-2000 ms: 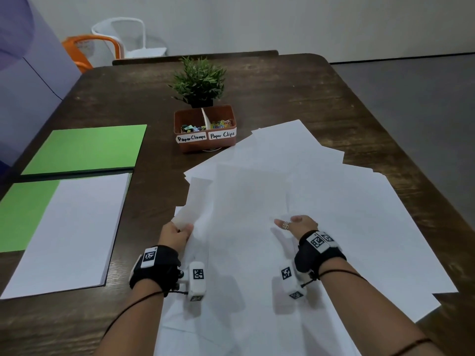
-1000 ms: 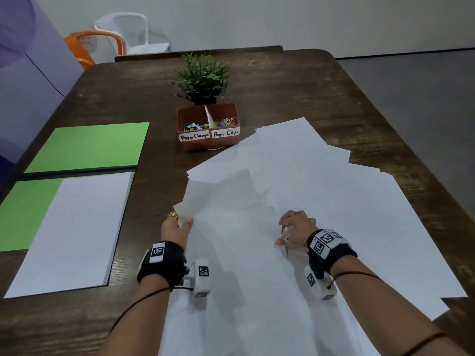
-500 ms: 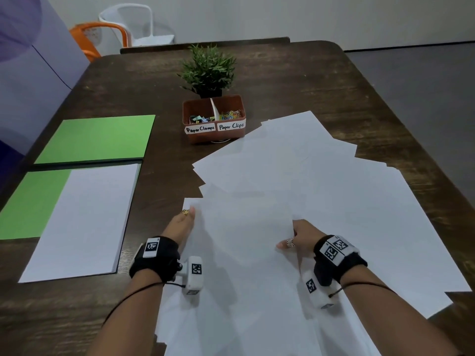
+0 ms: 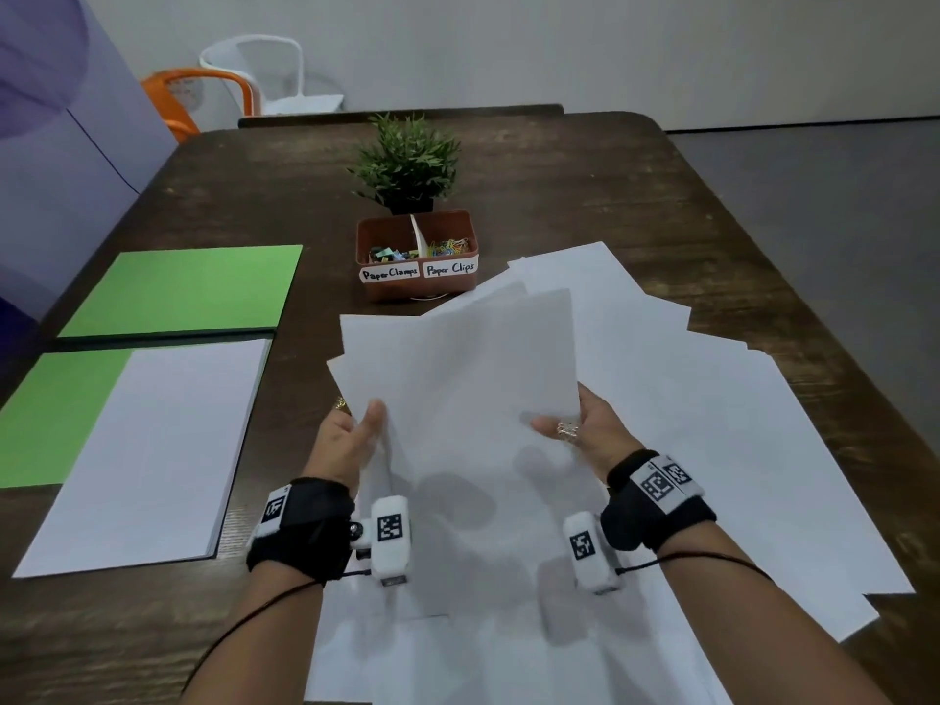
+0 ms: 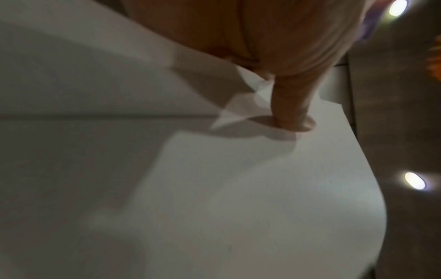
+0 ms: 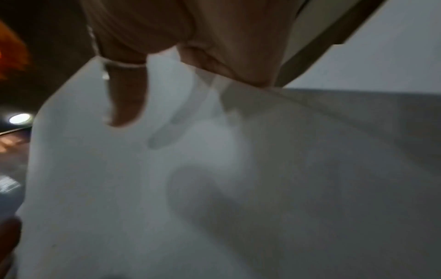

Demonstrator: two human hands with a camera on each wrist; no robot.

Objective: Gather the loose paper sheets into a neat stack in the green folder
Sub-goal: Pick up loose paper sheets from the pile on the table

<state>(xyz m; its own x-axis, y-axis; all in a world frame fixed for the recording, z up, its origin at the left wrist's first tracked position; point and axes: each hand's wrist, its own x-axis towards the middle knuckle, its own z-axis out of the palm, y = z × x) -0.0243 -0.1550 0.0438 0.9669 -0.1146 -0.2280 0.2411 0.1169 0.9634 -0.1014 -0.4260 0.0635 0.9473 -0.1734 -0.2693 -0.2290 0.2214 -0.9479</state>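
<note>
— Since half a second ago, what has moved?

— Both of our hands have come up off the table (image 4: 585, 185). Then they lay flat on the spread of paper; now they lift a bundle of white sheets (image 4: 458, 379), raised and tilted toward us.

— How do our fingers sit on it?

— Our left hand (image 4: 351, 440) pinches the bundle's left edge, thumb on the near face, the other fingers behind it. From the left wrist we see that thumb (image 5: 291, 105) pressed onto the paper (image 5: 238, 188). Our right hand (image 4: 590, 429) grips the right edge the same way, ringed thumb in front. From the right wrist, the thumb (image 6: 126, 98) lies on the sheet (image 6: 167, 188), and finger shadows show through from behind.

— Where is the rest of the paper?

— More loose sheets (image 4: 737, 450) fan out flat under and to the right of our right fingers, reaching toward us beneath both wrists.

— And the folder?

— The green folder (image 4: 183, 292) lies open well to the left of our left fingers, with a neat white stack (image 4: 152, 450) on its nearer half.

— Anything else?

— Beyond our fingertips stands a brown tray (image 4: 417, 262) labelled "Paper Clamps" and "Paper Clips", and just behind it a small potted plant (image 4: 407, 160).
</note>
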